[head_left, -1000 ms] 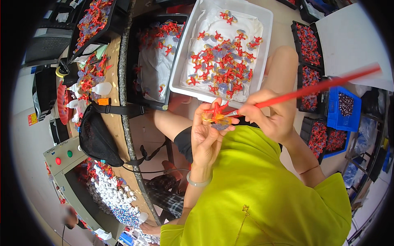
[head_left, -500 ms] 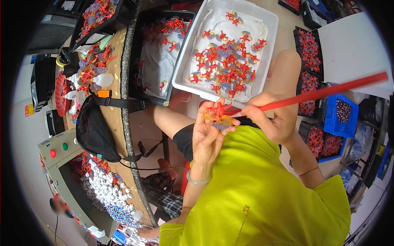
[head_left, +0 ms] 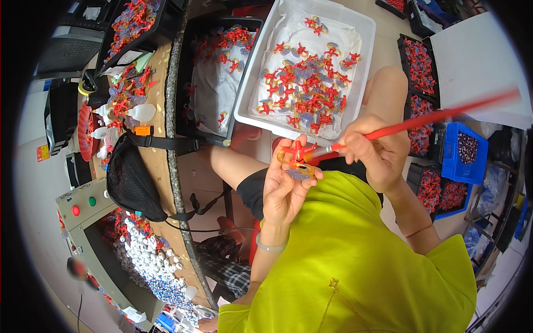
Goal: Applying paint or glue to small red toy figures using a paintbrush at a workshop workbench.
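Note:
A small toy figure [head_left: 298, 151] with a red body, yellow loop and purple translucent part sits in the fingertips of my left hand [head_left: 282, 191]. My right hand [head_left: 377, 150] is closed round a long red-handled paintbrush [head_left: 408, 124]. The brush's metal collar and bristles point left, and its tip reaches the figure by the red and yellow parts; whether it touches is too small to tell. Just beyond my hands, a white tray [head_left: 264, 123] lined with white sheet holds many similar figures, spread out and heaped.
Left of the tray stands a black bin [head_left: 214, 139] with more figures. A worktable [head_left: 161, 111] carries white squeeze bottles [head_left: 141, 112], a black mesh bag [head_left: 133, 177] and a grey machine [head_left: 83, 202]. Black crates and a blue crate [head_left: 463, 172] line the right. Another person's checked clothing [head_left: 219, 263] shows below the table.
My right hand has shifted slightly right and up, and the brush has turned a little, so its metal collar now shows beside the figure. The left hand still holds the figure, nearly in place.

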Tool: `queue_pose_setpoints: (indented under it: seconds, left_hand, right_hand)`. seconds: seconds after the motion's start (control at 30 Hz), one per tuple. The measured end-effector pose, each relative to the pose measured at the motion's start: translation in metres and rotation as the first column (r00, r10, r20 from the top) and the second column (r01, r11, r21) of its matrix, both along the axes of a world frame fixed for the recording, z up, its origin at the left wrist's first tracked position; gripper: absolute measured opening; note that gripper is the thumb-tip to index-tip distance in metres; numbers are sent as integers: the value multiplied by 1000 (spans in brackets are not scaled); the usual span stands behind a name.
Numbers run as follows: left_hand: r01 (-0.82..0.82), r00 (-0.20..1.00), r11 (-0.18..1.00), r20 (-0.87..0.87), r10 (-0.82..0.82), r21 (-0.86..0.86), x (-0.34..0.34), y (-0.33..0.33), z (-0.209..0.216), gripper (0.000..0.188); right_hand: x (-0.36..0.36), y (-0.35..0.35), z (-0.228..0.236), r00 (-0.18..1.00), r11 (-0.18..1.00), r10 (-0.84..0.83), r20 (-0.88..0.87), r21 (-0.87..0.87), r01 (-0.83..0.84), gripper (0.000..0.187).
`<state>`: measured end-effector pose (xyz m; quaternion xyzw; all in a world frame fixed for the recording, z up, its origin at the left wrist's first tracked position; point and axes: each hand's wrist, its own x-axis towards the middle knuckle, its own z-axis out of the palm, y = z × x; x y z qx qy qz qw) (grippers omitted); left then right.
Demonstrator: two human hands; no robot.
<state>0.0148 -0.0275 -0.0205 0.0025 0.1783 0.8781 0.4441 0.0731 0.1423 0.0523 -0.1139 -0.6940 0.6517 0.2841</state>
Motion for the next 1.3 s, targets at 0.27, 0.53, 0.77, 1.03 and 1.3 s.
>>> queue_pose_setpoints:
  seconds: [0.27, 0.53, 0.77, 1.03, 1.3]
  left_hand:
    - [-62, 940, 987, -341, 9, -146, -4, 5, 2, 60]
    - [-577, 467, 559, -802, -372, -595, -9, 5, 8, 65]
    - [-703, 395, 440, -822, -410, -558, -8, 10, 22, 59]
    - [-578, 558, 563, -789, -256, -591, -6, 9, 14, 56]
    - [-335, 754, 709, -627, -194, -621, -8, 5, 17, 54]
  right_hand:
    - [6, 12, 6, 994, 997, 45, 98, -70, -38, 10]
    - [11, -3, 0, 998, 994, 69, 6, -84, -69, 8]
    - [4, -13, -4, 970, 940, 102, 222, 298, -167, 4]
    - [6, -12, -8, 983, 994, 106, 148, -38, -102, 6]
    - [-9, -4, -20, 983, 997, -15, 185, -75, 29, 9]
